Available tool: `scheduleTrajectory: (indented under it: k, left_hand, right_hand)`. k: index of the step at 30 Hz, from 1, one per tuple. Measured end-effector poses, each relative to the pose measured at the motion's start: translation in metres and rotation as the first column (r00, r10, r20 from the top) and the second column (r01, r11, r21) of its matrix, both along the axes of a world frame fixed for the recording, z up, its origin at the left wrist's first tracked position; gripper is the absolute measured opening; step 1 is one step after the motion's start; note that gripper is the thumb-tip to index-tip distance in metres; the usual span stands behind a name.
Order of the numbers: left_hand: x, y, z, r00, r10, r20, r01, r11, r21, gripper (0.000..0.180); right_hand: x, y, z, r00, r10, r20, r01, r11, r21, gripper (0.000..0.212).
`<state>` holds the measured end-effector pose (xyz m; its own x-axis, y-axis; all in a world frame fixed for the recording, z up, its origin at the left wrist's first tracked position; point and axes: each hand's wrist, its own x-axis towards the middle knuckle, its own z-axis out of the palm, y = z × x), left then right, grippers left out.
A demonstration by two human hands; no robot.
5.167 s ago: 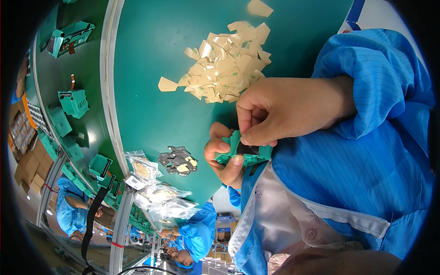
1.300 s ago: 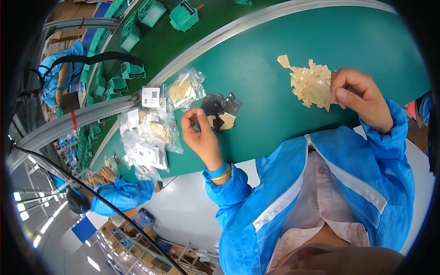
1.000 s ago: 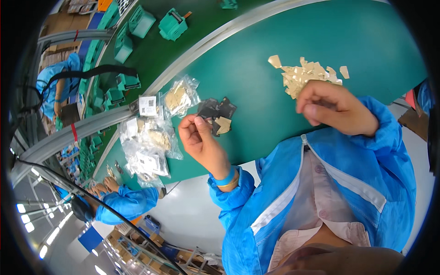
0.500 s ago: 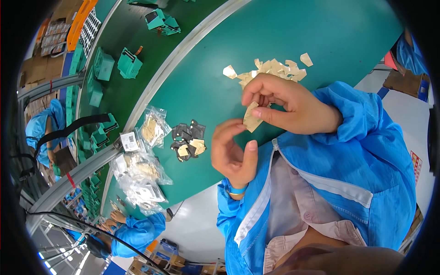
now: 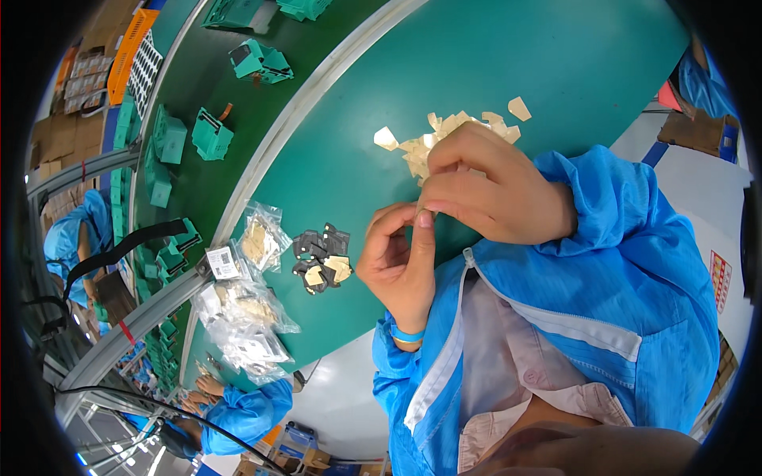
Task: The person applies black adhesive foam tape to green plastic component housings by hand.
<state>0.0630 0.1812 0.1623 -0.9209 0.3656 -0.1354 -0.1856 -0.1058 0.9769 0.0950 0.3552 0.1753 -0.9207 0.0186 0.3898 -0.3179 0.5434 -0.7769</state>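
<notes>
My left hand [image 5: 401, 258], with a blue band at the wrist, and my right hand [image 5: 492, 186] meet over the near side of the green table. Their thumbs and fingertips pinch together on a small flat pale-yellow piece, now almost wholly covered by the fingers. Just beyond my right hand lies a loose pile of similar angular pale-yellow pieces [image 5: 417, 151], partly hidden by that hand. Left of my left hand is a small cluster of black flat parts [image 5: 308, 244], some with a pale-yellow piece [image 5: 339, 268] on top.
Clear plastic bags of parts [image 5: 246, 309] lie at the table's left edge, one with a white label [image 5: 222, 262]. Past a metal rail [image 5: 305, 95] runs a dark green belt carrying green holders [image 5: 262, 62]. A co-worker in a blue sleeve [image 5: 252, 412] sits at the lower left.
My left thumb and fingers have closed onto the pale-yellow piece beside my right fingertips. The piece, plainly visible before, has turned and is now covered. The view has shifted slightly.
</notes>
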Motion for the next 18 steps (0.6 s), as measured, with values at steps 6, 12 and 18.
scheduleTrajectory:
  k: [6, 12, 18]
  left_hand:
    - [-0.001, 0.001, 0.005, 0.999, -0.018, -0.028, 0.016, 0.998, -0.066, 0.015]
    - [-0.003, 0.002, 0.008, 0.981, -0.077, -0.181, 0.033, 0.971, -0.236, 0.015]
    - [-0.01, 0.008, 0.021, 0.888, -0.248, -0.387, 0.011, 0.853, -0.522, 0.013]
  right_hand:
    - [0.001, -0.001, -0.004, 0.992, -0.042, -0.115, 0.053, 0.994, 0.098, 0.019]
    - [0.003, 0.001, -0.01, 0.994, -0.021, -0.104, 0.036, 0.989, 0.145, 0.02]
    - [0.003, 0.006, -0.01, 0.994, 0.032, -0.1, -0.004, 0.963, 0.269, 0.028]
